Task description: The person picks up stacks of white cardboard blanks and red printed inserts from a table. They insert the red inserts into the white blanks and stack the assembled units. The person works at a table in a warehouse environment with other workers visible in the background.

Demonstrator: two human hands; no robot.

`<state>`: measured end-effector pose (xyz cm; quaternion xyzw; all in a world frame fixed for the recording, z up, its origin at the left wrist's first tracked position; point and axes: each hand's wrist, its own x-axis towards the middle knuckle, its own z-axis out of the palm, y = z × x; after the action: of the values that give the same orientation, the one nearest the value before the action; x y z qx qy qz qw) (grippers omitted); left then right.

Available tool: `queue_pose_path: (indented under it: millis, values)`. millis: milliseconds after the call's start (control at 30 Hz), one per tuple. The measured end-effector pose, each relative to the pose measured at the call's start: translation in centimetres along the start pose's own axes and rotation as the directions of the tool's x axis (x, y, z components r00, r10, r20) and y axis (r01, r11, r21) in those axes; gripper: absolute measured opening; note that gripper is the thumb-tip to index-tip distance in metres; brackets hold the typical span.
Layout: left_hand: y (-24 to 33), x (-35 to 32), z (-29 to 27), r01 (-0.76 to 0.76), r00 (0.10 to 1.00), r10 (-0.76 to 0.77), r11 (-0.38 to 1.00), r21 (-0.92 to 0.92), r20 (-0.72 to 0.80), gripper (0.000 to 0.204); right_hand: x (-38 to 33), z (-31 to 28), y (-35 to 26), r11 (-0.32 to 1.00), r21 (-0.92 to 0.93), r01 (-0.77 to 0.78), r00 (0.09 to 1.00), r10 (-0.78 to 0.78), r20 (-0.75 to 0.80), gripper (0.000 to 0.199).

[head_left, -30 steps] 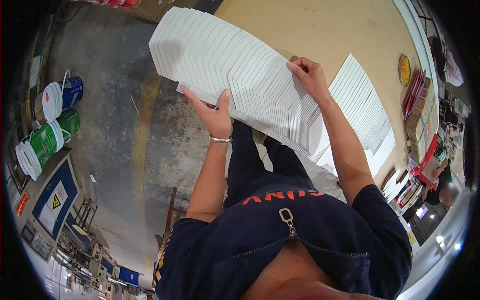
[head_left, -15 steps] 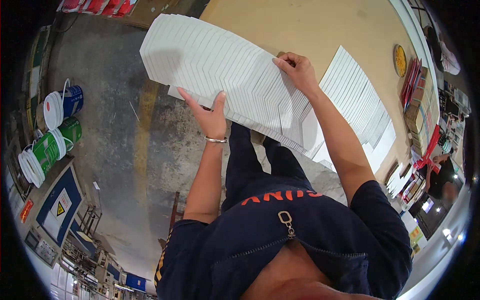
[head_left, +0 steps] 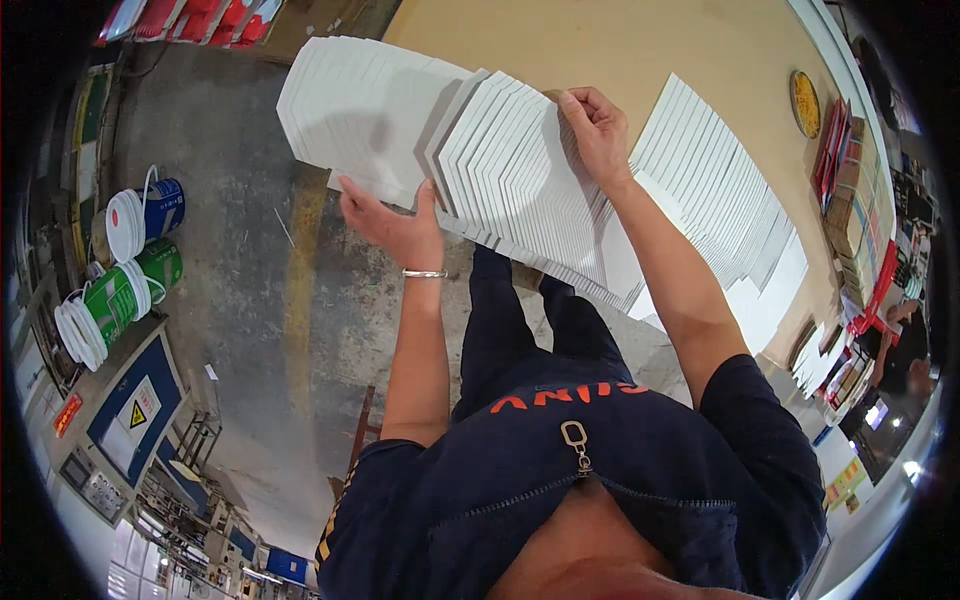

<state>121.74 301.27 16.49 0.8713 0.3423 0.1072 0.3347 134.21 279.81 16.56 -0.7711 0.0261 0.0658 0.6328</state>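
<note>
White card sheets (head_left: 470,150), fanned and overlapping, hang past the surface (head_left: 640,50) edge at twelve o'clock. Your left hand (head_left: 392,222) props the fan from below, your right hand (head_left: 597,130) clamps its top edge. Light, bendy, slippery: support both ends.

Yellow triangular warning sign (head_left: 138,415) (blue panel, lower left)
</note>
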Motion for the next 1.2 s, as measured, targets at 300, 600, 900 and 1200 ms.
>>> queue_pose_path:
  millis: [300, 600, 900, 1200]
  values:
    - [1.2, 0.4, 0.3, -0.714, 0.687, 0.712, 0.698, -0.043, 0.148, 0.069, -0.3, -0.7, 0.0, 0.967, 0.252, -0.031, 0.999, 0.039, -0.028, 0.022]
    - [-1.0, -6.7, 2.7, 0.73, 0.559, 0.394, 0.183, -0.658, 0.73, 0.068, -1.6, -3.4, -4.3, 0.947, -0.129, 0.293, 0.953, -0.301, -0.041, 0.032]
    - [3.1, -17.1, 4.5, 0.722, 0.692, 0.437, -0.398, -0.567, 0.574, 0.105, -19.1, -29.7, 0.1, 0.577, -0.774, 0.261, 0.92, -0.39, 0.02, 0.057]
    - [5.3, -20.3, 9.1, 0.511, 0.846, 0.052, 0.209, -0.834, 0.531, 0.057, -34.5, -43.2, 11.3, 0.348, -0.927, -0.143, 0.974, -0.114, -0.193, 0.069]
